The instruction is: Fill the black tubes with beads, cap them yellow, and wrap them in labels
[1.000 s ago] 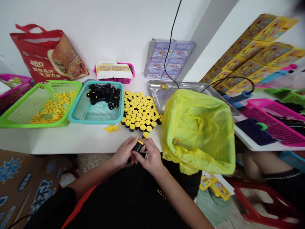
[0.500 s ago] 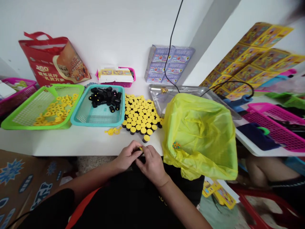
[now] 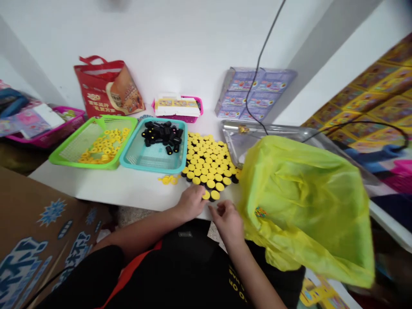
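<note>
Hands now apart, no longer pinching together: left hand (image 3: 191,202) against yellow-capped black cylinders (image 3: 206,161) at block's near edge on worktop (image 3: 106,189), grip unclear; right hand (image 3: 228,221) loosely open, empty, just beside.

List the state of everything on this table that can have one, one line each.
Left hand: at the block's near edge, contents not visible.
Right hand: loosely curled, nothing visible in it.
Yellow-capped black cylinders: upright, packed in a block.
Green mesh tray: holding loose yellow rings.
Teal mesh tray: holding loose black cylinders.
Yellow plastic bag: slack, drooping over the table edge.
Metal tray: partly covered by the bag.
</note>
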A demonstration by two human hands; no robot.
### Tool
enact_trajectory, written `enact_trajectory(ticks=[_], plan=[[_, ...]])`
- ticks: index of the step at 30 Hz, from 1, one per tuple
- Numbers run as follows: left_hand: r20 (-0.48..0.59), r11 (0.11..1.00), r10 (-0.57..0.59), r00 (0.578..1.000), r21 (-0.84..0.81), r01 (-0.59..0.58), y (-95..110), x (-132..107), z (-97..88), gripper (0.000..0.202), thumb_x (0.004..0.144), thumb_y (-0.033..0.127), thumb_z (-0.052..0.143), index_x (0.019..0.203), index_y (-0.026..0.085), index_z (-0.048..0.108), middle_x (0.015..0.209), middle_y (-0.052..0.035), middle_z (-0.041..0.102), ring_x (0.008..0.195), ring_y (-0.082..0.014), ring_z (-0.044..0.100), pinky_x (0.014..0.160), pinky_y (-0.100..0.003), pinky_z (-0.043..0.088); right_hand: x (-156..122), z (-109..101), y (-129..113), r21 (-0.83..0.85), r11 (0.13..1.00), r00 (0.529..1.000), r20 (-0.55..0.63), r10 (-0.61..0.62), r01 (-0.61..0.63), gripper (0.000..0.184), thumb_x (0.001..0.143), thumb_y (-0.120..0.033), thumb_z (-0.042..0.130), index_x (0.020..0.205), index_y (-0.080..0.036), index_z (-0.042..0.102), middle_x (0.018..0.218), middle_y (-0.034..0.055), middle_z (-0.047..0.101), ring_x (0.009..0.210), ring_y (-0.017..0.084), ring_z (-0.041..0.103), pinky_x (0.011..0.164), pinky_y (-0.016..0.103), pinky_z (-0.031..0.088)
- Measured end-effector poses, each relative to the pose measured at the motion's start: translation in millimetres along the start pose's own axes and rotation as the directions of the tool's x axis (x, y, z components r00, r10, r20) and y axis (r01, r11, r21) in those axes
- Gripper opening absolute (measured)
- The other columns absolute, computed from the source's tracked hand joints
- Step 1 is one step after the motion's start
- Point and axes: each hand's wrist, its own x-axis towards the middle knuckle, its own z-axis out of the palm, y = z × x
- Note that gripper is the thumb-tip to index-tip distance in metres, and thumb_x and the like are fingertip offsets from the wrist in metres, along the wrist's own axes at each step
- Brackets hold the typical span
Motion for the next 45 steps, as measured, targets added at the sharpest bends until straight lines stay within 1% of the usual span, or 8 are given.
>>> enact_trajectory(ticks=[6,11,14,18,30,36,40,45], plan=[[-0.008,0.999,-0.029,1.000,0.016,0.029,9.9,-2.6,-9.1,0.018,0.084,0.033,0.067,0.085,0.021,0.053,0.096,-0.0118,0.060,0.096,-0.0280,0.057,0.080,-0.039,0.048,-1.5,-0.7,13.5,0.042,0.998,0.999,0.022,-0.039,0.038,0.028,0.071,-0.044,0.043,0.082,-0.022,0.055,0.079,0.0092,0.067,0.072,0.026,0.063,0.068,0.038,0.046],[-0.145,0.995,-0.043,0.988,-0.096,0.029,7.7,-9.1,-73.8,0.021,0.089,0.043,0.062,0.081,0.024,0.060,0.080,-0.0082,0.060,0.081,-0.0233,0.057,0.075,-0.036,0.046,-3.9,-3.7,19.6,0.089,0.995,0.998,0.041,-0.056,0.052,0.025,0.072,-0.046,0.046,0.075,-0.023,0.055,0.072,0.0073,0.065,0.066,0.026,0.062,0.065,0.038,0.045],[-0.293,0.987,-0.139,0.946,0.041,0.158,-7.1,26.1,-132.5,0.022,0.090,0.042,0.059,0.081,0.022,0.061,0.085,-0.0091,0.062,0.086,-0.0234,0.057,0.080,-0.035,0.044,-4.3,-3.1,18.8,0.071,0.990,0.991,0.051,-0.123,0.119,0.022,0.074,-0.044,0.046,0.072,-0.023,0.055,0.073,0.0071,0.064,0.068,0.025,0.061,0.065,0.038,0.045],[-0.100,0.861,-0.387,0.917,0.316,0.398,-39.7,102.4,-177.6,0.018,0.091,0.034,0.060,0.084,0.017,0.063,0.093,-0.0107,0.066,0.099,-0.0255,0.060,0.085,-0.034,0.044,-3.4,0.1,16.8,0.005,0.978,0.977,0.033,-0.209,0.209,0.022,0.080,-0.042,0.045,0.071,-0.023,0.053,0.076,0.0068,0.063,0.068,0.024,0.061,0.065,0.037,0.044],[0.238,0.856,-0.469,0.850,0.361,0.371,-43.1,145.2,-165.2,0.023,0.093,0.027,0.059,0.083,0.006,0.064,0.073,0.0010,0.061,0.068,-0.0132,0.060,0.069,-0.027,0.050,-10.9,1.4,4.9,-0.019,0.940,0.923,-0.184,-0.339,0.341,0.013,0.083,-0.019,0.048,0.070,-0.022,0.048,0.068,0.0019,0.057,0.059,0.017,0.059,0.056,0.028,0.046],[0.047,0.987,-0.085,0.995,-0.134,0.091,7.3,98.2,-169.6,0.005,0.080,0.028,0.069,0.081,0.022,0.068,0.074,0.0045,0.066,0.069,-0.0135,0.058,0.064,-0.020,0.044,-27.0,-35.9,-38.2,0.095,0.852,0.839,-0.262,-0.478,0.515,0.009,0.091,-0.023,0.055,0.097,-0.021,0.060,0.089,0.0062,0.062,0.079,0.018,0.064,0.068,0.029,0.055],[0.328,0.871,0.012,0.945,-0.467,0.151,65.3,43.5,-123.2,0.015,0.075,0.034,0.076,0.078,0.022,0.066,0.078,0.0003,0.066,0.070,-0.0153,0.058,0.060,-0.024,0.045,-25.6,-66.6,-56.3,0.125,0.755,0.754,-0.274,-0.597,0.644,0.046,0.091,-0.033,0.064,0.132,-0.021,0.050,0.124,0.0134,0.060,0.116,0.025,0.059,0.094,0.040,0.055],[0.554,0.504,-0.105,0.826,-0.686,0.524,92.5,37.3,-60.5,0.033,0.068,0.024,0.078,0.071,0.020,0.046,0.059,0.0062,0.048,0.050,-0.0092,0.046,0.045,-0.021,0.037,-26.9,-85.8,-43.6,0.067,0.772,0.762,-0.231,-0.605,0.633,0.037,0.095,-0.031,0.060,0.129,-0.019,0.053,0.100,0.0096,0.065,0.092,0.022,0.062,0.079,0.038,0.057]])
